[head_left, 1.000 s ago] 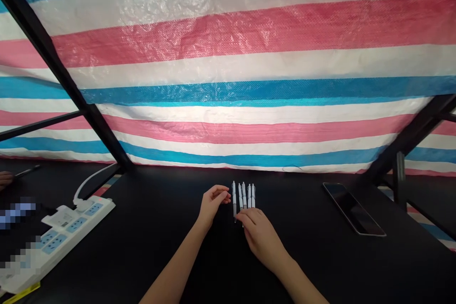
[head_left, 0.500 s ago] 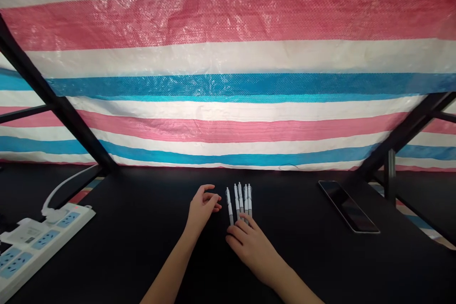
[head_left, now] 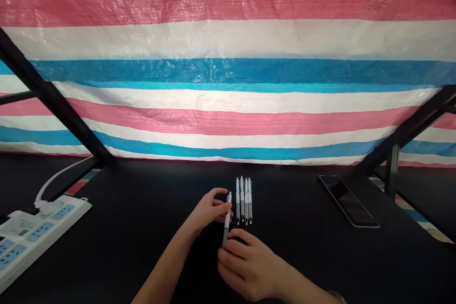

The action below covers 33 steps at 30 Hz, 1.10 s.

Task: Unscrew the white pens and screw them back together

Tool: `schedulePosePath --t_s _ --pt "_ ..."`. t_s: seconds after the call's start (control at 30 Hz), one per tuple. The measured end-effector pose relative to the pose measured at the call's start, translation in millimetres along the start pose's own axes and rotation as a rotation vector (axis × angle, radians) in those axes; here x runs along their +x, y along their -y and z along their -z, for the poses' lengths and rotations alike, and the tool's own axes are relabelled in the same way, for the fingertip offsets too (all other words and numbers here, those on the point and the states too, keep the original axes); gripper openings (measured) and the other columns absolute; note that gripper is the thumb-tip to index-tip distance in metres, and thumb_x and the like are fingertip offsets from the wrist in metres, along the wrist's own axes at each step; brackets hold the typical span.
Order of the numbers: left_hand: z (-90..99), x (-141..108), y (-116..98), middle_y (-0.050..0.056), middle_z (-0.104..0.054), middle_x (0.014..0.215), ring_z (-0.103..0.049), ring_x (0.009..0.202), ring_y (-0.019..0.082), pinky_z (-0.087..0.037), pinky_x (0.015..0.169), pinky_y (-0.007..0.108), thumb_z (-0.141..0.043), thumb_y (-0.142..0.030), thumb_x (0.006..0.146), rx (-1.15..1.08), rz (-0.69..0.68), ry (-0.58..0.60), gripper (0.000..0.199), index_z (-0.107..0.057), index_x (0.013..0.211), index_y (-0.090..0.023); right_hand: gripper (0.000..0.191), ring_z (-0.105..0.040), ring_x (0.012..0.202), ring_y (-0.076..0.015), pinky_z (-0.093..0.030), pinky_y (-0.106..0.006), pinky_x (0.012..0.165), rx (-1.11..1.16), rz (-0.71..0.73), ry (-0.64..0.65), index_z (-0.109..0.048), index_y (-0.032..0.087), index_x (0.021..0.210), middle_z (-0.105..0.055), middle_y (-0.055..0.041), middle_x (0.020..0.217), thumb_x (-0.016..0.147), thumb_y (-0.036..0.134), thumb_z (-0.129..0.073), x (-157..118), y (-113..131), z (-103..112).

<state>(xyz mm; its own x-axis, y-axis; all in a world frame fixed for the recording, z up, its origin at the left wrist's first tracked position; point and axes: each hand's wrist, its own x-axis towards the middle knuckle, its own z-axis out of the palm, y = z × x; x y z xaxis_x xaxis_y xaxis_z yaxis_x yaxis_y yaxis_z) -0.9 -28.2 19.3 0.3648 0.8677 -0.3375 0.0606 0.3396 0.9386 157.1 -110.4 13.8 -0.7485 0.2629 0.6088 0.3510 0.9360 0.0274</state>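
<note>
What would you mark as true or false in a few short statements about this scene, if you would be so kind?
1. The right hand is holding a phone. False: the right hand is at the lower end of a white pen, and the phone lies on the table off to the right.
2. The white pen tilts between the left hand and the right hand. True.
3. Four pens lie side by side beyond the hands. True.
4. The power strip is on the right of the view. False: the power strip lies at the left.
</note>
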Motion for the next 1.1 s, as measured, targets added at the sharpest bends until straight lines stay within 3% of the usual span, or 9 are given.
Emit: schedulePosePath --t_s 0.07,0.13,0.23,0.3,0.33,0.4,0.67,0.9,1.1 --pt "2.5 0 -1 0.008 -0.068 0.074 -0.065 0.063 0.016 -0.052 0.062 0.025 -0.074 -0.035 0.069 -0.117 -0.035 0.01 0.046 -0.057 0.104 -0.012 0.02 -0.053 0.085 -0.0176 -0.043 -0.037 0.082 0.144 -0.126 -0.039 -0.058 0.017 0.096 -0.063 -0.0071 0.093 0.084 0.006 -0.046 -4 7 0" --pt "4.9 1 -3 0.006 -0.067 0.075 -0.063 0.063 0.013 -0.05 0.062 0.021 -0.071 -0.032 0.072 -0.237 -0.064 0.014 0.035 -0.06 0.099 -0.012 0.023 -0.052 0.095 -0.0197 -0.045 -0.036 0.079 0.433 -0.538 -0.188 -0.051 0.019 0.106 -0.055 -0.0117 0.111 0.085 0.01 -0.045 -10 14 -6" --pt "5.9 3 -3 0.005 -0.065 0.075 -0.062 0.062 0.012 -0.05 0.06 0.02 -0.067 -0.028 0.077 -0.382 -0.079 0.072 0.025 -0.061 0.096 -0.014 0.018 -0.056 0.071 -0.0139 -0.046 -0.029 0.059 1.217 -1.111 -0.336 -0.044 0.021 0.105 -0.053 -0.0079 0.102 0.088 0.027 -0.046 -16 19 -19" --pt "4.7 4 -2 0.007 -0.067 0.077 -0.063 0.062 0.013 -0.049 0.06 0.021 -0.066 -0.026 0.078 -0.431 -0.07 0.109 0.02 -0.061 0.093 -0.014 0.026 -0.057 0.065 -0.0148 -0.045 -0.027 0.053 1.768 -1.245 -0.327 -0.045 0.019 0.106 -0.055 -0.0067 0.095 0.089 0.04 -0.044 -15 17 -25" --pt "3.7 4 -1 0.007 -0.067 0.078 -0.063 0.062 0.013 -0.049 0.06 0.021 -0.066 -0.026 0.078 -0.437 -0.063 0.125 0.02 -0.061 0.092 -0.014 0.032 -0.059 0.07 -0.0158 -0.047 -0.03 0.06 1.964 -1.254 -0.296 -0.047 0.017 0.109 -0.056 -0.0083 0.097 0.089 0.041 -0.045 -13 15 -25" --pt "1.4 4 1 0.008 -0.068 0.079 -0.063 0.061 0.013 -0.049 0.06 0.021 -0.066 -0.027 0.078 -0.425 -0.052 0.159 0.021 -0.062 0.094 -0.014 0.038 -0.061 0.076 -0.016 -0.046 -0.028 0.066 2.174 -1.246 -0.283 -0.049 0.013 0.114 -0.057 -0.0107 0.103 0.086 0.04 -0.052 -11 9 -23" --pt "-4.9 6 8 0.011 -0.071 0.085 -0.068 0.075 0.019 -0.051 0.073 0.028 -0.076 -0.027 0.069 -0.379 0.018 0.237 0.027 -0.067 0.089 -0.011 0.03 -0.057 0.054 -0.0096 -0.041 -0.023 0.054 2.29 -1.195 -0.134 -0.058 0.008 0.099 -0.058 -0.0029 0.07 0.082 0.033 -0.062 -22 5 -19" --pt "-1.7 6 10 0.01 -0.071 0.077 -0.068 0.07 0.02 -0.052 0.065 0.028 -0.078 -0.026 0.064 -0.342 0.066 0.261 0.029 -0.068 0.088 -0.011 0.029 -0.05 0.04 -0.0064 -0.031 -0.016 0.038 2.238 -1.245 -0.044 -0.056 0.01 0.077 -0.057 -0.0006 0.056 0.078 0.036 -0.067 -26 6 -25" --pt "-1.4 9 8 0.007 -0.07 0.072 -0.066 0.064 0.017 -0.051 0.059 0.023 -0.077 -0.022 0.065 -0.302 0.059 0.199 0.022 -0.066 0.082 -0.012 0.028 -0.053 0.042 -0.0078 -0.035 -0.017 0.041 2.186 -1.335 -0.13 -0.058 0.009 0.078 -0.058 -0.0015 0.058 0.076 0.034 -0.069 -22 9 -23"
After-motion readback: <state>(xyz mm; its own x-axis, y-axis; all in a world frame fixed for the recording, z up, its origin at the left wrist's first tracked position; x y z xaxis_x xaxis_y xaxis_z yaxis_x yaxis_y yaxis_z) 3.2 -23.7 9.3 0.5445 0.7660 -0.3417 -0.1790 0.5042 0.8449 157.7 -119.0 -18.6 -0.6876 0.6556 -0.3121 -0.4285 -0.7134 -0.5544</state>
